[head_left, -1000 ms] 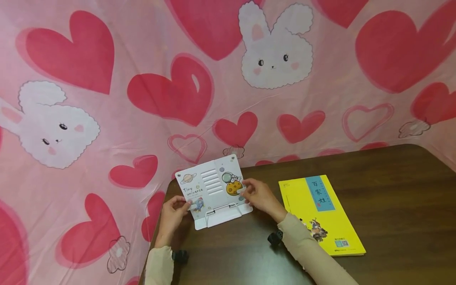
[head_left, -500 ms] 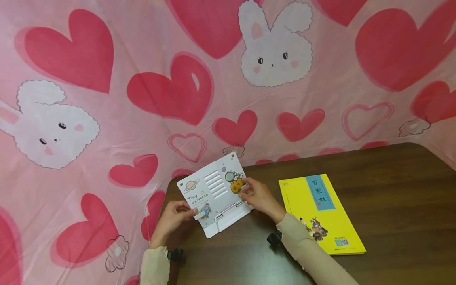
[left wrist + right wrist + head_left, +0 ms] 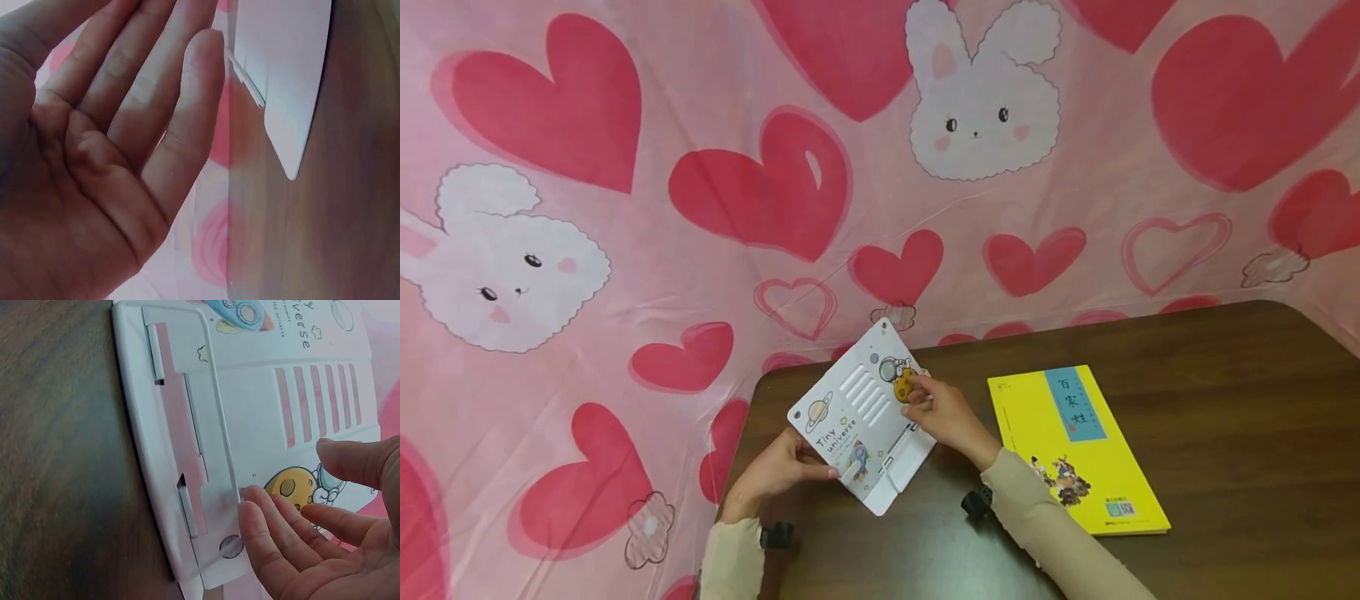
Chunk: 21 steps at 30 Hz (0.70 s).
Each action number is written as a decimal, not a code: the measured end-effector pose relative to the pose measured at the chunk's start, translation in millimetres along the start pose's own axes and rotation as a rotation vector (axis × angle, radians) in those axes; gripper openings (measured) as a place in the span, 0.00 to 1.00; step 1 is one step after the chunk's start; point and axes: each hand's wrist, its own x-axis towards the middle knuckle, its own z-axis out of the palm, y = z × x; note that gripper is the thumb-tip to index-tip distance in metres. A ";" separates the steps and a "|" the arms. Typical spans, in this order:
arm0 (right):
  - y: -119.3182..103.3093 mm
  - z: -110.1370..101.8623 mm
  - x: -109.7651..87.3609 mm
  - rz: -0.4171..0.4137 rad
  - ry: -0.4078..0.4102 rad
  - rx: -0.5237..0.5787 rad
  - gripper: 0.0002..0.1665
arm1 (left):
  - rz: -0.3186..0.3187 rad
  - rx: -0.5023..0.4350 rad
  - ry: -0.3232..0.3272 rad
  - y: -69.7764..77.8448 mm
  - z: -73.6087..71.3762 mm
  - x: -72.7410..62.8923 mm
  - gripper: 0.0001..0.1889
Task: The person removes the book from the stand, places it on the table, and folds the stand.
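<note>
**White stand [image 3: 867, 423] tilted in the left hand [image 3: 775, 468], right hand [image 3: 951, 417] at its other side**

The stand is over the near left part of the dark wooden worktop [image 3: 1210, 400], turned askew with its printed face up towards the head camera. Whether its lower edge touches the wood, I cannot tell.

The left hand pinches the stand's left edge low down: thumb at the front, near the printed rocket [image 3: 856, 460], the other fingers mostly hidden behind. The right hand lies before the right side of the face, by the yellow moon [image 3: 903, 387]. In the right wrist view its fingers are loosely bent and its thumb is well apart from them — they grip nothing visible, and any light touch is hard to judge.

A row of slots [image 3: 867, 396] runs across the middle of the stand, and a thin wire frame [image 3: 223, 419] crosses its lower part. A ringed planet and the words "Tiny universe" are printed on the left half.

A yellow book [image 3: 1116, 467] with a blue title panel lies flat to the right; the right sleeve [image 3: 1052, 533] covers part of its lower left side. Beyond the worktop hangs a pink sheet [image 3: 1097, 167] with red hearts and white rabbits.
</note>
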 end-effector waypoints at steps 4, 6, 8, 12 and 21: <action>-1.5 -0.9 -1.5 -0.003 0.012 -0.016 0.27 | -0.018 0.023 0.003 8.6 11.5 3.0 0.35; -2.1 -0.7 -2.5 -0.014 0.017 -0.025 0.26 | -0.022 0.030 0.008 12.2 17.6 4.7 0.36; -2.6 0.3 -3.2 -0.023 0.023 -0.041 0.25 | -0.019 0.035 0.001 15.0 23.5 6.4 0.39; -3.4 1.8 -4.7 -0.041 0.031 -0.071 0.26 | 0.013 0.055 -0.032 19.9 33.5 9.1 0.44; -2.6 2.3 -6.8 -0.055 0.004 -0.124 0.28 | 0.068 0.090 -0.036 29.4 58.4 16.9 0.42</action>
